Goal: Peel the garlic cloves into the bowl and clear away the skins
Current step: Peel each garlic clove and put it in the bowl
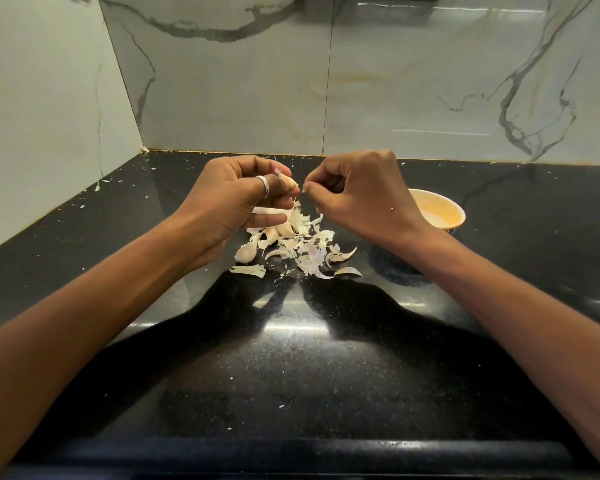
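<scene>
- Your left hand [243, 199] grips one garlic clove [289, 182] between the thumb and the curled fingers. The tip of the clove points toward your other hand.
- A silver ring [264, 187] is on the thumb of this hand.
- Your right hand [357, 195] is closed, thumb pressed against forefinger, just beside the held clove and not touching it. Whether a shred of skin is between these fingertips, you cannot tell.
- Directly under both grips, a heap of skins [309, 249] lies on the black counter [291, 375]. Some loose cloves [245, 253] lie at its edge, under your left hand.
- The bowl [445, 206] stands on the counter behind your right hand, which hides part of it. It is well apart from the held clove.
</scene>
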`<state>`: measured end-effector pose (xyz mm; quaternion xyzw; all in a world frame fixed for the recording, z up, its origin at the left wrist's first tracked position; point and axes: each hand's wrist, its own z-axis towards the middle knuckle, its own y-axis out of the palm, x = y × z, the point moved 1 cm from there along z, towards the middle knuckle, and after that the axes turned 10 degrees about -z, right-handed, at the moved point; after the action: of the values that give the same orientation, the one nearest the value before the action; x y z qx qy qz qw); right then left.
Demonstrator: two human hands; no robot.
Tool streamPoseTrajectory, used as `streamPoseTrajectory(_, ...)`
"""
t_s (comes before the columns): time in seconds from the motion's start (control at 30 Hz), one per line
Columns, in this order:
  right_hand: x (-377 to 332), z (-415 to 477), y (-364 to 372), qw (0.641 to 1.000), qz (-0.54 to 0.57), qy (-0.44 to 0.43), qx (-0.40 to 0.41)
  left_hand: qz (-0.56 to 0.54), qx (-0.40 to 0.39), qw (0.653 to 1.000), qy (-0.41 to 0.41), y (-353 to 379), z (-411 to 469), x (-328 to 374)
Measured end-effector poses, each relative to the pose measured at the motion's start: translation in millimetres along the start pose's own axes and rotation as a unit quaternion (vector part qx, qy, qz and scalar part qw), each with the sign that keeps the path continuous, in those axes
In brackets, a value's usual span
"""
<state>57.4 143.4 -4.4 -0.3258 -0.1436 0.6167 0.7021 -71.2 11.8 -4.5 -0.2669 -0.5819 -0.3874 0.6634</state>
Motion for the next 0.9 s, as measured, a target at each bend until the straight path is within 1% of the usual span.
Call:
streamPoseTrajectory(0.1,2.3,-0.1,0.5,1.0,-0.017,0.0,-0.008,-0.005,0.003,1.0,0.008,-0.2,-0.2,1.0)
streamPoseTrajectory(0.4,0.5,-0.5,0.4,1.0,-0.011,-0.011,0.016,0.01,0.01,1.0,0.022,-1.2,1.1,0.7)
streamPoseTrajectory(0.47,1.9,-0.5,1.4,1.0,-0.013,-0.007,0.012,0.015,0.012,0.999,0.029,-1.5,1.0,0.5)
streamPoseTrajectory(0.63,1.3,-0.8,0.6,1.0,-0.002,-0.031,-0.006,0.025,0.021,0.999,0.033,-2.0,2.6,-0.6)
streamPoseTrajectory(0.83,-0.3,-1.0,0.1,1.0,0.014,-0.001,0.0,0.033,0.013,0.999,0.033,-1.0,2.3,-1.8)
streamPoseTrajectory(0.9,-0.5,-0.5,1.9,1.0,0.014,-0.005,-0.011,0.033,0.013,0.999,0.033,-1.1,2.4,-1.6)
